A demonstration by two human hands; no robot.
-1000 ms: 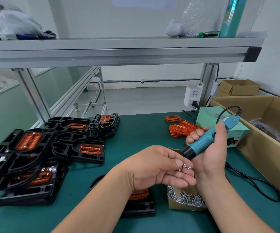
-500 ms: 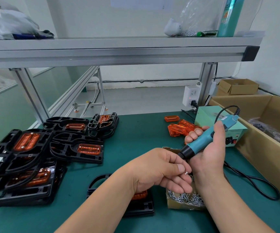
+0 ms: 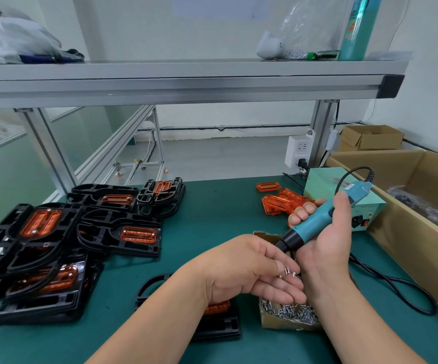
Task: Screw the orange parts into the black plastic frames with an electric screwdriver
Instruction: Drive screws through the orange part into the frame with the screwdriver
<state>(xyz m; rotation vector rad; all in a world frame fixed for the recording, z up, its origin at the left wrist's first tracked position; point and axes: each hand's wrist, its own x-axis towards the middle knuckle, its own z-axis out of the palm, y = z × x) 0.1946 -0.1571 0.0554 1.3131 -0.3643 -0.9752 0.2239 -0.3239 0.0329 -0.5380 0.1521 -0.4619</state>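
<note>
Where the thumb pinched one screw half a second ago, the left hand [image 3: 244,266] now lies with fingers loosely apart, cradling loose screws [image 3: 288,271]. Right hand [image 3: 328,237] fingers are clamped on the electric screwdriver [image 3: 315,222], just above. The black plastic frame [image 3: 220,329] and orange part [image 3: 216,308] sit under the left wrist, beside the screw box [image 3: 286,315]. Judgement: the person is still picking a screw and has not started driving.

Teal electric screwdriver [image 3: 315,223] aslant, tip down-left; black frames [image 3: 94,227] with orange parts [image 3: 138,234] at left.
</note>
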